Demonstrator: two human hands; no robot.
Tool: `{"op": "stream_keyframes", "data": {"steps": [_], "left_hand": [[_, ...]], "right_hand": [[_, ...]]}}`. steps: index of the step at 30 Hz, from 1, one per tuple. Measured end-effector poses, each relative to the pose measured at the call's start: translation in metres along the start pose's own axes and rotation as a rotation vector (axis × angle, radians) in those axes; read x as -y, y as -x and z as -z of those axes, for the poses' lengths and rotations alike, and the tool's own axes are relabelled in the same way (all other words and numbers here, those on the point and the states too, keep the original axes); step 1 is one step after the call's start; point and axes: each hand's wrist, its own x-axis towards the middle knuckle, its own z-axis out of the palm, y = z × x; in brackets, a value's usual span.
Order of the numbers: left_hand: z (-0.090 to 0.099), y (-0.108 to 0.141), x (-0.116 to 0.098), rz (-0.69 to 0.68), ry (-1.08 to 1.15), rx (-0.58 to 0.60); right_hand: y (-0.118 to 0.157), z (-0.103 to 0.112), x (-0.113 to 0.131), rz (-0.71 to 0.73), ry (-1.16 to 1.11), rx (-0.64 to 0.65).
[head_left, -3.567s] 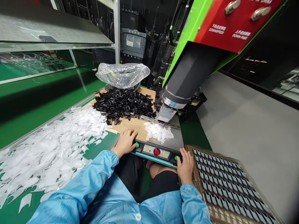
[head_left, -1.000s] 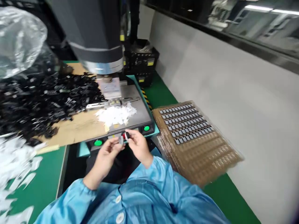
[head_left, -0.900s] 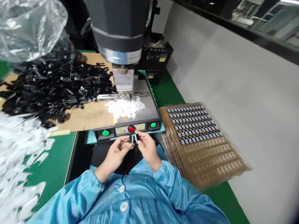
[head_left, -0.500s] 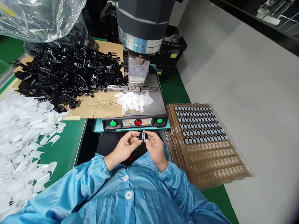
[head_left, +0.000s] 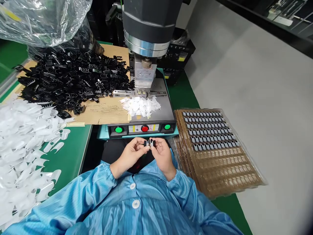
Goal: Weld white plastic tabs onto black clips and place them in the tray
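Blue sleeves reach in from the bottom of the frame to two bare hands that nearly meet just below centre. The left hand (head_left: pixel 132 153) pinches one small black-and-pale part (head_left: pixel 146 143) between thumb and fingers; the right hand (head_left: pixel 163 156) pinches a matching part (head_left: pixel 153 143) in the same way, close beside the first. Whether the two parts touch is too small to tell.

Just above the hands, a control panel (head_left: pixel 131 128) has a red button (head_left: pixel 144 128) between two green ones. Behind it, at upper centre, a dark machine head (head_left: pixel 149 29) hangs above the metal fixture (head_left: pixel 141 91), with a small pile of white pieces (head_left: pixel 140 106) in front. At upper left, black clips (head_left: pixel 73 76) lie heaped on cardboard (head_left: pixel 110 111), below a clear plastic bag (head_left: pixel 49 26). White curved pieces (head_left: pixel 22 147) spread down the left edge. At right, the upper rows of a brown tray (head_left: pixel 205 169) hold grey-and-black parts (head_left: pixel 210 131).
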Motion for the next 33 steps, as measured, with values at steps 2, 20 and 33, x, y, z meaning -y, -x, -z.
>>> {"op": "stream_keyframes", "data": {"steps": [2,20,33], "left_hand": [[-0.001,0.0,-0.004,0.054,0.08,-0.009],[0.0,0.0,-0.02,0.293,0.488,0.106],[-0.008,0.016,-0.005,0.264,0.062,0.058]], "right_hand": [[0.0,0.001,0.005,-0.021,-0.051,-0.005],[-0.001,-0.007,0.024,-0.193,-0.365,0.004],[0.022,-0.002,0.019,0.115,0.559,0.147]]}}
